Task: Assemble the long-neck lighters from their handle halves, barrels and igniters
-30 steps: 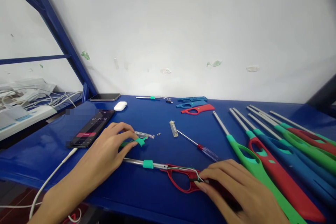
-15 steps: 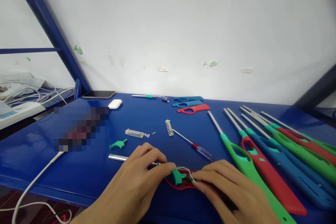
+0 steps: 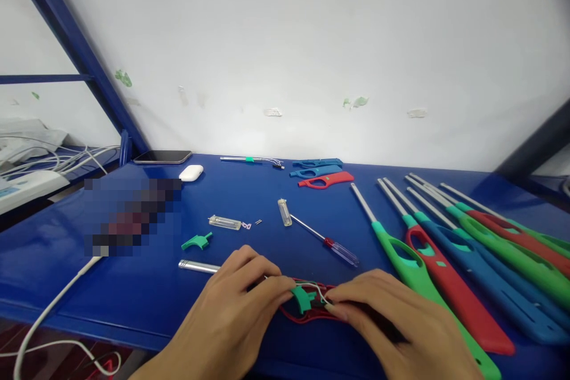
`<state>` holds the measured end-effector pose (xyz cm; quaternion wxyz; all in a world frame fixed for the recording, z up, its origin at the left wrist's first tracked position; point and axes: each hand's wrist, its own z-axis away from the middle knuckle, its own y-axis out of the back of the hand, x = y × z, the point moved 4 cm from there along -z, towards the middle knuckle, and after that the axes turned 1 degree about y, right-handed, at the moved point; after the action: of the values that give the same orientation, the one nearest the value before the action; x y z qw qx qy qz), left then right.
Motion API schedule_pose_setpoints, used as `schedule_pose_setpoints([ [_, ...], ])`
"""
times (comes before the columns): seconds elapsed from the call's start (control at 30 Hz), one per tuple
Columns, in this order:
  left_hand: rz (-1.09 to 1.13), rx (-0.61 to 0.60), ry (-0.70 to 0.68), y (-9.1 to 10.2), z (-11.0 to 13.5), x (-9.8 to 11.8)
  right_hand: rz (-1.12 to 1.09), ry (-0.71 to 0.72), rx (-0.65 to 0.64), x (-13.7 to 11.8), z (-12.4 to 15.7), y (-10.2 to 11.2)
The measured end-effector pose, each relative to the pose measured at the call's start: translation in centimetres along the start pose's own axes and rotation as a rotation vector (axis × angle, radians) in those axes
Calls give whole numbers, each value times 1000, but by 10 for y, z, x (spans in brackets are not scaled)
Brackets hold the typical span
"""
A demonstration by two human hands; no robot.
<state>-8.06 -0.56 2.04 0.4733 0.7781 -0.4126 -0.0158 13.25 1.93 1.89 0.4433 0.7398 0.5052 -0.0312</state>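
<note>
A red lighter half-shell (image 3: pixel 294 316) lies at the front of the table, with a green trigger (image 3: pixel 303 299) and a thin white wire (image 3: pixel 317 288) in it. My left hand (image 3: pixel 249 291) is closed around the shell's neck end, its thumb and forefinger against the trigger. From under that hand a metal lighter tube (image 3: pixel 198 266) sticks out to the left. My right hand (image 3: pixel 378 309) pinches the white wire between thumb and fingertips at the shell's right part. The shell's right end is hidden beneath the right hand.
Several assembled lighters (image 3: pixel 449 267) lie at the right. A screwdriver (image 3: pixel 327 242), two clear fuel tanks (image 3: pixel 225 222) and a loose green trigger (image 3: pixel 197 241) lie beyond my hands. Loose shells (image 3: pixel 327 180), a wired tube (image 3: pixel 243 159), a white earbud case (image 3: pixel 191 173) and a phone (image 3: pixel 163 157) sit farther back.
The view has shifted slightly, so the table's things sit a little farther left and higher. Both hands keep nearly the same hold; more of the red shell shows between them.
</note>
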Motion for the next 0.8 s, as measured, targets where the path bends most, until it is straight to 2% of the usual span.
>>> schedule_pose_setpoints([
  [0.23,22,32,6,-2,0,2,-40,-38,-23,0,1,-2],
  [0.47,-20,40,1,-5,1,2,-125,-125,-116,7,8,-4],
  [0.57,-47,62,-1,-4,-1,3,-153,-140,-108,8,9,-4],
  [0.8,-8,76,84,-5,0,1,-205,-220,-142,11,10,-6],
])
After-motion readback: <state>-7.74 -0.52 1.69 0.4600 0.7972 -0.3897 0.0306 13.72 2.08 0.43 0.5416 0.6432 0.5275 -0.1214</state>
